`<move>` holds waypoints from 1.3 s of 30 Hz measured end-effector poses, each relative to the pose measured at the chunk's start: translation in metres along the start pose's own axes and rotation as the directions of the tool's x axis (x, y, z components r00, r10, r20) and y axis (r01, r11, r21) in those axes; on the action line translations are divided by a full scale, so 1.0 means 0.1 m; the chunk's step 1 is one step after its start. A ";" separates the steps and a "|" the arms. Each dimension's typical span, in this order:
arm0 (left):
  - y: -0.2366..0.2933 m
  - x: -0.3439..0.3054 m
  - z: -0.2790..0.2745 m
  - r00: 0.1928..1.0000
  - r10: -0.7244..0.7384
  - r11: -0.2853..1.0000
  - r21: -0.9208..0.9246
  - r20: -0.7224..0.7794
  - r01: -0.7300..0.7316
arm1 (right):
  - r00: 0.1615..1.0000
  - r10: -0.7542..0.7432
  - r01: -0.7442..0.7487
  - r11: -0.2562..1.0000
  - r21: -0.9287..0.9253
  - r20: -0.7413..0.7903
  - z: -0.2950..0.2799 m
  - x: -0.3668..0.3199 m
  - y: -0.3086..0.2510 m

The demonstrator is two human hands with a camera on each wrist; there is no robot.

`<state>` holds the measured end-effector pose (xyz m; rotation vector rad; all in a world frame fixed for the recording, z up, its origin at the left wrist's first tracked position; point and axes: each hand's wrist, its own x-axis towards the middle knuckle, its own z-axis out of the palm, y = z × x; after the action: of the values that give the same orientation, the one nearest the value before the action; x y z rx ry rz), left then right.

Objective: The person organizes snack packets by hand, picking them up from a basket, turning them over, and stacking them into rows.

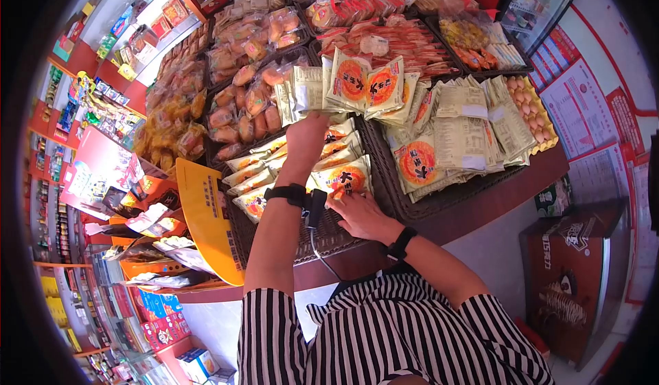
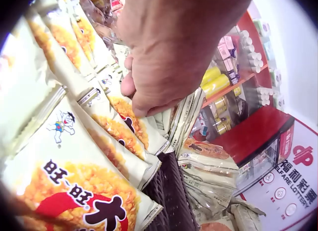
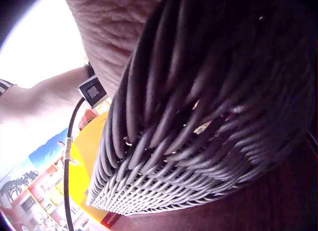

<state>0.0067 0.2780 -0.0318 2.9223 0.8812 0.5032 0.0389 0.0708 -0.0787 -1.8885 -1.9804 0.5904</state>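
My left hand (image 1: 307,138) reaches over the wicker basket (image 1: 316,244) to the back end of its rows of cream rice cracker packets. In the left wrist view the curled fingers of this hand (image 2: 156,77) grip at a packet (image 2: 126,114) in the row; the palm side is hidden. My right hand (image 1: 364,214) lies at the basket's front, its fingers spread against the lower part of a rice cracker packet (image 1: 343,177). The right wrist view is mostly taken up by the dark basket wall (image 3: 164,122), which hides that hand's fingers.
A second basket of rice cracker packets (image 1: 446,144) stands to the right, with more packets (image 1: 367,86) upright behind. Trays of wrapped buns (image 1: 247,110) and red-wrapped snacks (image 1: 384,45) fill the back. A yellow board (image 1: 206,213) stands at the basket's left, eggs (image 1: 532,114) at the far right.
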 end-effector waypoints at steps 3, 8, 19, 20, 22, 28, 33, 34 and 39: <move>-0.01 -0.03 0.00 0.999 0.006 1.000 -0.028 0.034 -0.005 | 1.000 0.019 -0.019 1.000 0.014 0.020 -0.01 0.02 0.00; 0.09 -0.24 -0.18 0.998 0.051 0.995 -0.085 0.043 -0.047 | 1.000 0.001 -0.002 1.000 -0.017 -0.011 0.03 0.00 0.02; 0.23 -0.32 -0.18 0.951 0.228 0.964 0.088 0.211 -0.251 | 0.998 -0.014 0.013 1.000 -0.013 -0.063 0.01 0.01 0.01; 0.23 -0.32 -0.17 0.953 0.203 0.978 0.008 0.225 -0.210 | 0.998 -0.012 0.012 1.000 -0.012 -0.064 0.00 0.00 0.01; 0.25 -0.28 -0.22 0.954 0.177 0.984 -0.069 0.240 -0.165 | 1.000 0.008 -0.008 1.000 -0.003 0.014 -0.03 0.01 0.00; 0.30 -0.08 -0.13 0.922 0.331 0.943 -0.106 0.203 -0.315 | 0.997 -0.002 -0.004 0.998 -0.069 -0.075 0.00 0.01 -0.02; 0.30 -0.09 -0.06 0.914 0.339 0.941 -0.088 0.224 -0.327 | 0.994 -0.038 0.030 0.996 -0.082 -0.099 0.03 0.02 0.02; 0.28 -0.11 -0.06 0.912 0.343 0.939 -0.087 0.225 -0.332 | 0.990 -0.064 0.053 0.995 -0.082 -0.127 0.03 0.02 0.02; 0.20 -0.23 -0.13 0.946 0.242 0.960 -0.194 0.215 -0.201 | 0.987 -0.110 0.101 0.991 -0.085 -0.114 0.02 0.03 0.07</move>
<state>-0.0054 0.2482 -0.0238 2.8570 0.4583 0.2165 0.0441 0.0735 -0.0840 -1.8054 -2.0391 0.3673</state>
